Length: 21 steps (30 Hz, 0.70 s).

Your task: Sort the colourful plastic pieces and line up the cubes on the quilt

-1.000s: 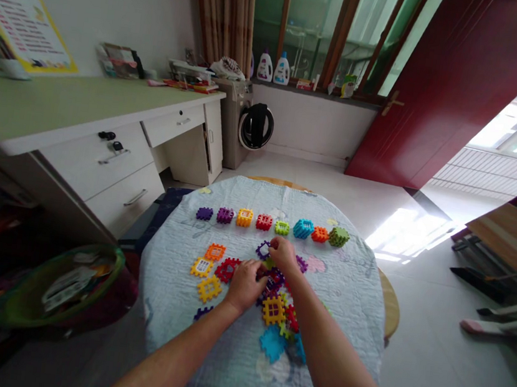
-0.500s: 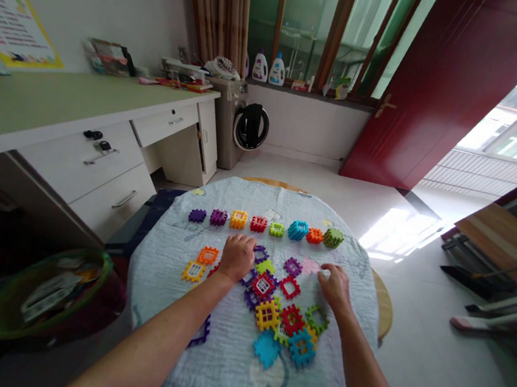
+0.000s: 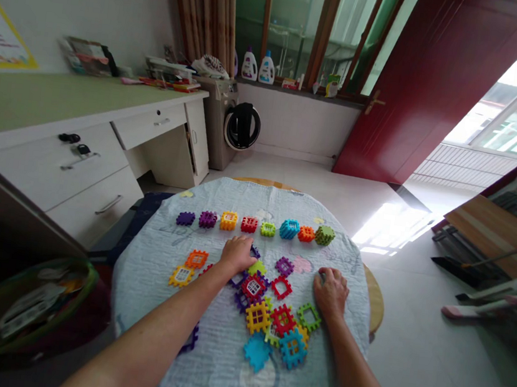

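Note:
A round table under a pale blue quilted cloth (image 3: 218, 364) holds a row of several assembled colourful cubes (image 3: 254, 225) along its far side. Loose flat toothed tiles (image 3: 271, 317) in red, yellow, green, blue and purple lie piled in the middle; orange and yellow ones (image 3: 188, 266) lie to the left. My left hand (image 3: 236, 253) rests knuckles-up on the tiles just below the cube row, fingers curled down. My right hand (image 3: 331, 290) lies on the cloth beside a green tile (image 3: 308, 316), fingers bent, with what is under them hidden.
A long desk with drawers (image 3: 78, 159) runs along the left. A green basket (image 3: 13, 308) sits on the floor at lower left. A small washing machine (image 3: 229, 124) stands under the window. A dark red door (image 3: 422, 88) is open, and a wooden table (image 3: 494, 229) is at right.
Both hands left the middle pile where they were together. The left went up toward the cube row, the right swung out to the right side of the cloth. The camera has turned right.

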{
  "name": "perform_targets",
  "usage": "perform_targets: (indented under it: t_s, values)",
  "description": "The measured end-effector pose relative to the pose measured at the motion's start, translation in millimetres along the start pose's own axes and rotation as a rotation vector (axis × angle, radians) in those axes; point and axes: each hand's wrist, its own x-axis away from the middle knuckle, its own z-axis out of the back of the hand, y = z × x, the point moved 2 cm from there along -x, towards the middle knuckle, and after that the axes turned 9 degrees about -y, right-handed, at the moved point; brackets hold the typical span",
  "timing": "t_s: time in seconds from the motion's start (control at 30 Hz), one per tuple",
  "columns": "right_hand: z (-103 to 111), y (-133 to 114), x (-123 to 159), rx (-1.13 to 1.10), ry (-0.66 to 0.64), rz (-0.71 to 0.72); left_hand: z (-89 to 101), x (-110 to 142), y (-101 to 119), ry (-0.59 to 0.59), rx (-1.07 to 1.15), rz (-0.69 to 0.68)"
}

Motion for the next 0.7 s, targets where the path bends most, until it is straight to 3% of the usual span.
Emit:
perform_targets:
  t_s: [0.23, 0.53, 0.7]
  values:
    - [1.8, -5.9, 0.8, 0.076, -0.021, -0.069, 2.8, -1.7, 6.7, -0.093, -0.027, 0.122]
    - [3.2, -8.5, 1.7, 0.100, -0.016, -0.062, 2.2, -7.0, 10.0, -0.087, -0.028, 0.169]
    - [1.2, -6.6, 0.9, 0.105, -0.010, -0.053, 12.6, 4.8, -16.8, -0.003, -0.022, 0.096]
